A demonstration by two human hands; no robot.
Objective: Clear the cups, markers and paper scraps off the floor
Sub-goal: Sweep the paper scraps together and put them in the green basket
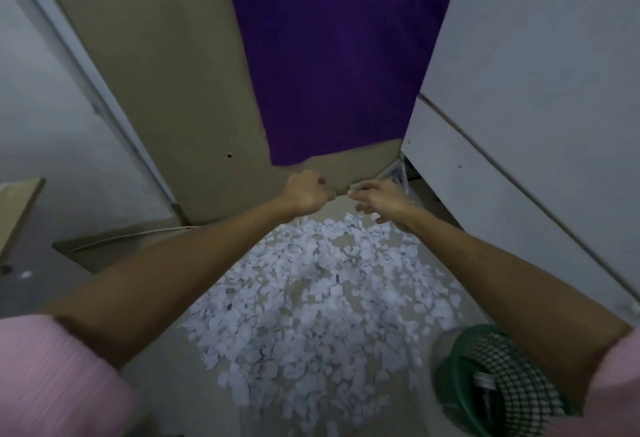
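A wide heap of small white paper scraps (311, 301) covers the floor in front of me. Both my arms reach forward over it to its far edge. My left hand (306, 192) is closed in a fist; whether anything is inside it is hidden. My right hand (375, 199) is beside it, fingers spread and curled downward, with a small white scrap at the fingertips. No cups or markers show on the floor.
A green mesh bin (485, 388) stands at the lower right under my right arm. A purple cloth (332, 55) hangs over a brown board (166, 97) ahead. A white cabinet (519, 124) stands on the right, a white frame (79, 65) on the left.
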